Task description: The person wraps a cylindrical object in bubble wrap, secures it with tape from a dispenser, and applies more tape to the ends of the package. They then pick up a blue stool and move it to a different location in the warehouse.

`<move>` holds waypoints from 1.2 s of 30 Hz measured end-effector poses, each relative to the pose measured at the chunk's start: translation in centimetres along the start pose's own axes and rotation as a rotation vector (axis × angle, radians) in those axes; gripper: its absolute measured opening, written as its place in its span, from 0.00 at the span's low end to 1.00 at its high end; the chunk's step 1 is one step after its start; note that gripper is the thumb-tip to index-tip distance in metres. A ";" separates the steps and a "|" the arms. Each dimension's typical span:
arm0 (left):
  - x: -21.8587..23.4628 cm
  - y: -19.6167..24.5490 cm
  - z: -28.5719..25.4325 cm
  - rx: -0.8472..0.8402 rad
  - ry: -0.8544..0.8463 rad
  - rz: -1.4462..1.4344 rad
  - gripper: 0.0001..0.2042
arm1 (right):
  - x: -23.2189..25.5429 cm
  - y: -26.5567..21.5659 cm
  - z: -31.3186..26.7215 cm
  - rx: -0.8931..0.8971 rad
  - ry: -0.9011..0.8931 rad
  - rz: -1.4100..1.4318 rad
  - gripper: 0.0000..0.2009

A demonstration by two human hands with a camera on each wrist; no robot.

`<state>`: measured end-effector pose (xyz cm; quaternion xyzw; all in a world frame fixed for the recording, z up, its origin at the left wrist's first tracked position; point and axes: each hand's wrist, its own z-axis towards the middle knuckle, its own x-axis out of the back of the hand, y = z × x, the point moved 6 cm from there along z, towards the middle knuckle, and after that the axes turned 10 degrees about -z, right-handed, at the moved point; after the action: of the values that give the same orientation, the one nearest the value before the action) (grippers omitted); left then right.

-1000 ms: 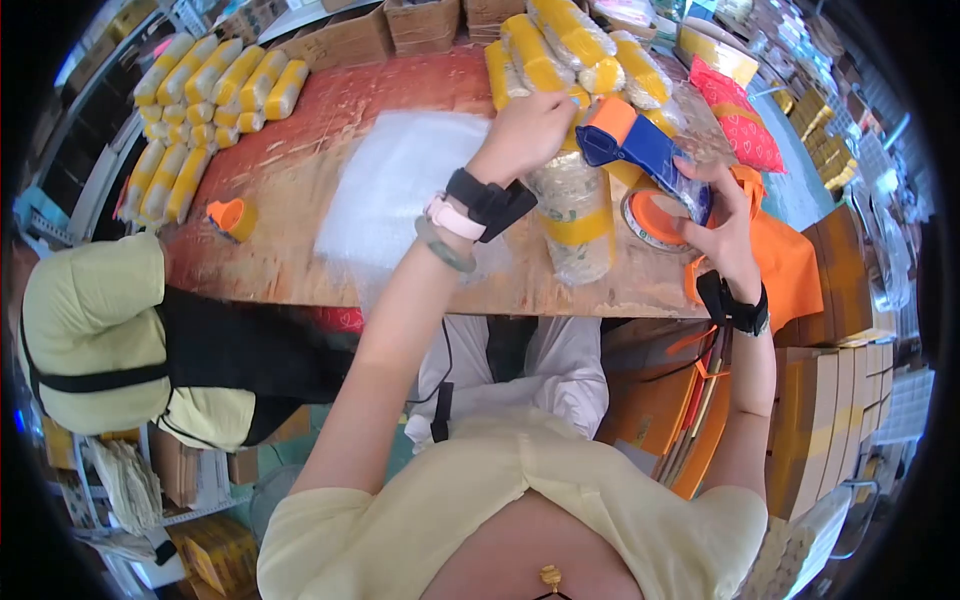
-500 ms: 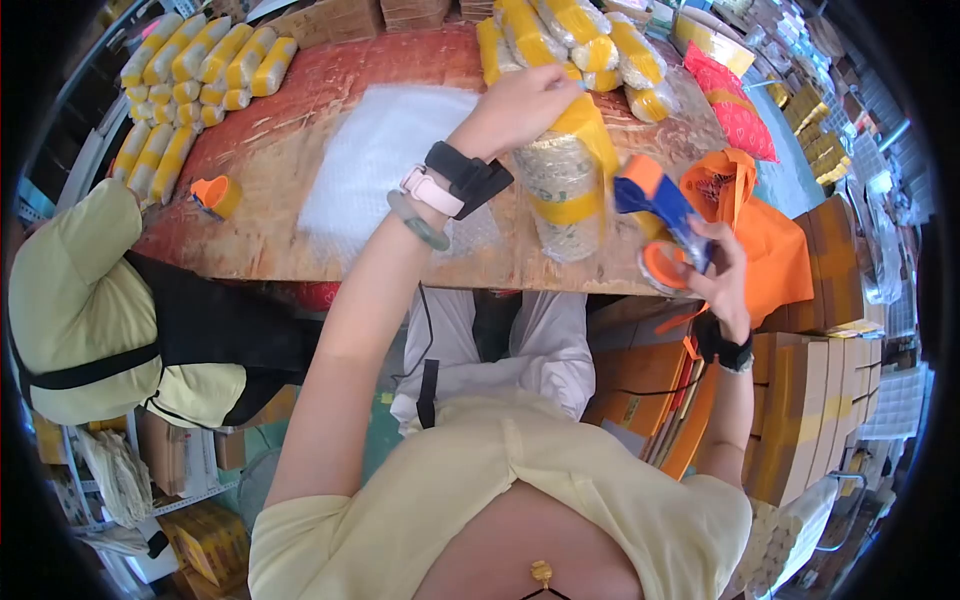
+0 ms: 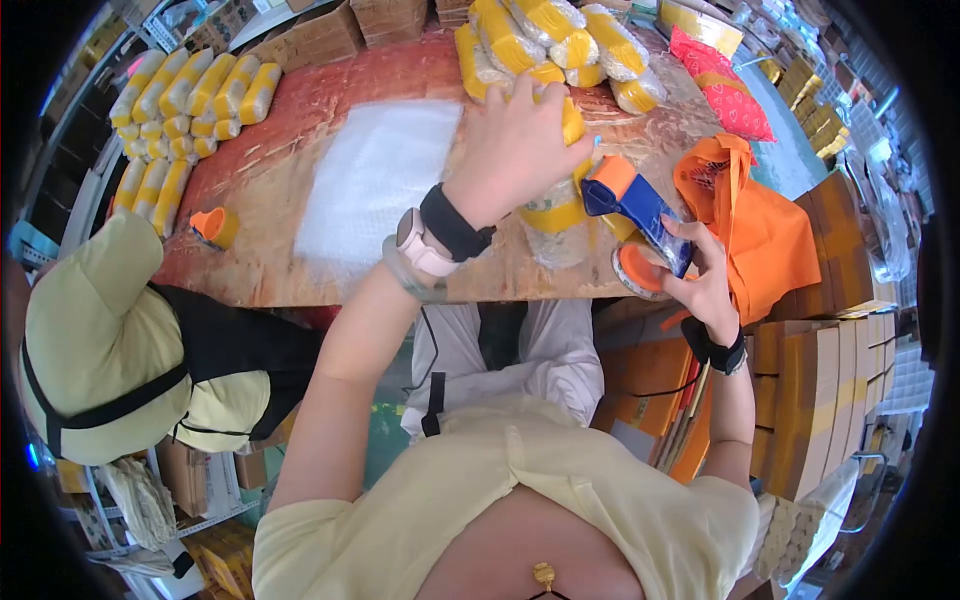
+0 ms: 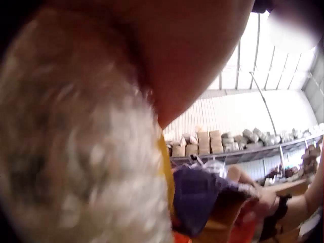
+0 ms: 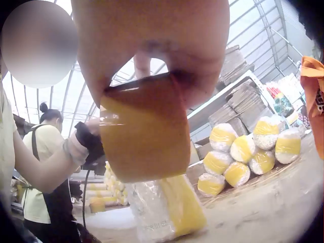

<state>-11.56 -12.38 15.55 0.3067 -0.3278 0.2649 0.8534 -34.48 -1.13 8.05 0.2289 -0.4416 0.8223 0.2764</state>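
Observation:
My left hand (image 3: 520,155) grips the far end of a bubble-wrapped bundle (image 3: 556,232) banded with yellow tape, its fingers bent over the top and the thumb on the right side. Close up, that bundle's clear wrap (image 4: 81,136) fills much of the left wrist view. To its right, my right hand (image 3: 705,280) holds a blue tape dispenser (image 3: 650,225) with an orange front. The dispenser's roll of yellow tape (image 5: 147,136) hangs below the hand in the right wrist view, with the bundle (image 5: 157,212) just beyond it.
Yellow-banded bundles are piled at the table's back (image 3: 550,40) and left (image 3: 195,95). A clear wrap sheet (image 3: 380,180) and an orange tape piece (image 3: 214,228) lie left. An orange bag (image 3: 760,230) hangs over the right edge. Another person (image 3: 110,330) is at the left.
The left hand has turned and come nearer, now spread over the bundle. The right hand with the dispenser swung away right, then came back left towards the bundle.

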 end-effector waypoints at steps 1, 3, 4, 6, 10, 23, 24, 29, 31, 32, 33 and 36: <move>0.1 0.1 0.1 -0.001 -0.005 0.004 0.28 | -0.2 0.4 0.1 -0.046 0.012 0.098 0.27; 0.0 0.3 0.1 -0.011 -0.007 0.014 0.28 | 0.2 1.1 0.3 -0.225 0.003 0.331 0.26; -0.1 0.3 0.0 -0.012 -0.009 0.020 0.28 | 0.6 1.1 0.6 -0.316 -0.004 0.449 0.25; -0.2 0.7 -0.2 -0.032 -0.015 0.002 0.29 | 1.4 2.1 1.3 -0.458 -0.146 0.597 0.21; -0.3 1.8 -0.5 -0.101 0.003 0.009 0.29 | 3.2 2.1 2.6 -0.785 0.062 0.674 0.18; -0.9 2.7 0.3 -0.172 -0.096 -0.037 0.31 | 11.3 3.8 9.1 -0.101 -0.546 0.162 0.12; -0.9 3.1 0.2 -0.202 -0.089 -0.036 0.31 | 11.6 5.3 9.5 -0.136 -0.643 0.169 0.11; -1.2 4.2 0.2 -0.277 -0.104 -0.068 0.33 | 10.9 -0.4 10.6 0.284 -0.728 -0.038 0.06; -1.4 4.1 0.3 -0.300 -0.112 -0.079 0.33 | 10.0 -2.4 11.4 0.162 -0.686 -0.105 0.06; -1.5 4.1 0.4 -0.286 -0.132 -0.072 0.33 | 9.5 -3.8 11.7 0.100 -0.666 -0.136 0.07; -1.5 4.3 0.6 -0.274 -0.151 -0.065 0.33 | 9.5 -6.4 13.1 -0.135 -0.785 -0.220 0.09; -2.3 3.3 1.4 -0.230 -0.156 -0.077 0.32 | 9.5 -11.1 11.3 -0.394 -0.579 -0.472 0.20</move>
<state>-15.77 -11.69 15.86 0.2389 -0.4092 0.1678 0.8645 -32.79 -3.29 26.29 0.4882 -0.5851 0.5381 0.3602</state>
